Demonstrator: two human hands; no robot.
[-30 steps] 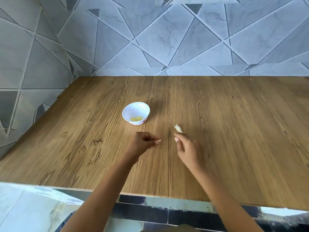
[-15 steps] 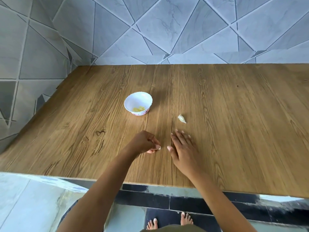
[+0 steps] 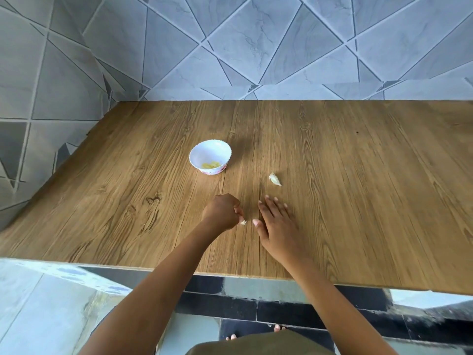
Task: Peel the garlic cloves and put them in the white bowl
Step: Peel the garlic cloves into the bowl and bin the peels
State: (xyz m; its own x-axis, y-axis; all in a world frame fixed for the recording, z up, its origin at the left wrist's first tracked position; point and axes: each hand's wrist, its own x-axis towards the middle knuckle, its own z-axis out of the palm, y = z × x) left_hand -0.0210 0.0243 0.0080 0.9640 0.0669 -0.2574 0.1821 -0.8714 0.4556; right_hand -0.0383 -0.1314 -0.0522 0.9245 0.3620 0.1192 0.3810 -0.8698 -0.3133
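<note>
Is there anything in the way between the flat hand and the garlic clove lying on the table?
No, nothing visible. Only bare wooden table lies between the right hand and the garlic clove, which sits just ahead of it.

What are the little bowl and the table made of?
The white bowl looks like glossy plastic or melamine: thin scalloped rim, printed pink band below. The table looks like matte wood-grain laminate, judging by its thin flat edge, though real wood is possible.

Left hand curled, pinching small white scrap, right hand flat, fingers spread
</note>
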